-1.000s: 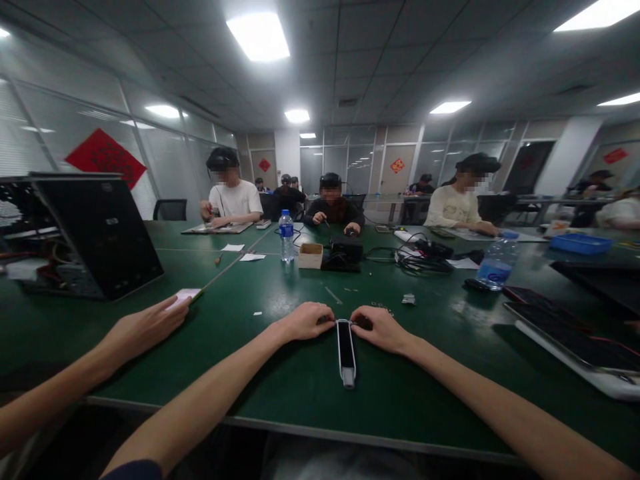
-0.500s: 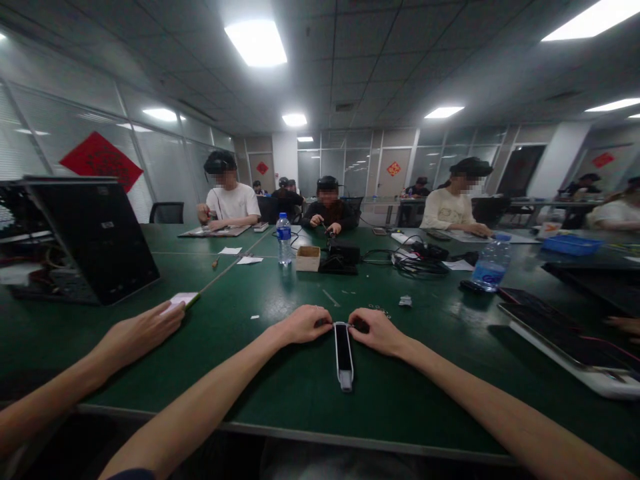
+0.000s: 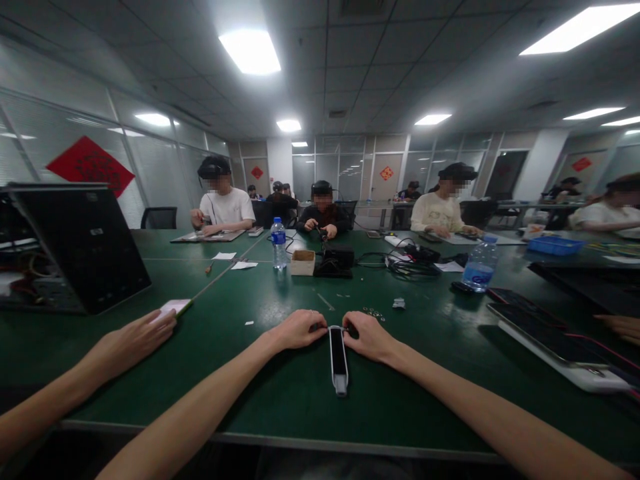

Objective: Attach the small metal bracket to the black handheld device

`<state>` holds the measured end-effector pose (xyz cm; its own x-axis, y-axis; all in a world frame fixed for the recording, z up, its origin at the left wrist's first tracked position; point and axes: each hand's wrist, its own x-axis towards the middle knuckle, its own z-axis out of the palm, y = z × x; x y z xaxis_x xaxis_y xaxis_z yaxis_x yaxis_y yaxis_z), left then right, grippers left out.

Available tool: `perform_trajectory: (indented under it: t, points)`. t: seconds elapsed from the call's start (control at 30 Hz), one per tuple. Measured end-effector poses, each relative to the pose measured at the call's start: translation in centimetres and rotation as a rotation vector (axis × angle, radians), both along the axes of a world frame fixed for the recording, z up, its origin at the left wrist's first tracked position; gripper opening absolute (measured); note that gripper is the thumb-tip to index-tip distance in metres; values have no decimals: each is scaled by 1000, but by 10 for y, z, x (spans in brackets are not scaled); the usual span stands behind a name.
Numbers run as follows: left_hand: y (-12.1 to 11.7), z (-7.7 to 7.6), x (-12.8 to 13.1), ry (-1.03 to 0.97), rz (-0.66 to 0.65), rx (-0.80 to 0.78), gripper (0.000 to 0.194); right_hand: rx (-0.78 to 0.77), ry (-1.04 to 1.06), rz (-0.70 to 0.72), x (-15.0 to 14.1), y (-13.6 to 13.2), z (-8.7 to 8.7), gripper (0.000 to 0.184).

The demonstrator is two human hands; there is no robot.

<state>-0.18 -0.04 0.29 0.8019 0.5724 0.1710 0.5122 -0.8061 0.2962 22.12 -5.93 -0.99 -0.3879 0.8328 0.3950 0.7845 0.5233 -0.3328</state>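
A slim white-and-grey scanning pen (image 3: 339,358) with a long dark screen lies on the green table in front of me, its narrower grey tip toward me. My left hand (image 3: 303,328) pinches at the far left corner of the pen, thumb and fingers together. At the far right corner, my right hand (image 3: 367,335) has its fingers curled and closed against the edge. Any small part between the fingertips is too hidden to make out. Just beyond my right hand are several small ring-like bits (image 3: 374,313) and a crumpled silvery scrap (image 3: 399,303).
Another person's hand (image 3: 145,337) rests on a pale phone-like device (image 3: 173,307) at left, near an open computer case (image 3: 83,247). Ahead stand a water bottle (image 3: 279,245) and small box (image 3: 303,263). At right are a larger bottle (image 3: 479,270), stacked devices (image 3: 545,337) and cables (image 3: 407,261).
The whole view has shifted slightly, so things appear a little farther left and lower. Both hands keep their place at the far end of the pen, with barely any finger movement.
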Motion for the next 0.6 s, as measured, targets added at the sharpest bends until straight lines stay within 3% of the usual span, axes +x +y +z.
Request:
perform_trajectory:
  t: [0.27, 0.6]
  points:
    - [-3, 2, 2, -64, 48, -78, 22, -35, 25, 40, 5, -1, 5, 11]
    - [-7, 9, 2, -67, -7, -40, 24, -60, 79, 42, 5, 1, 5, 9]
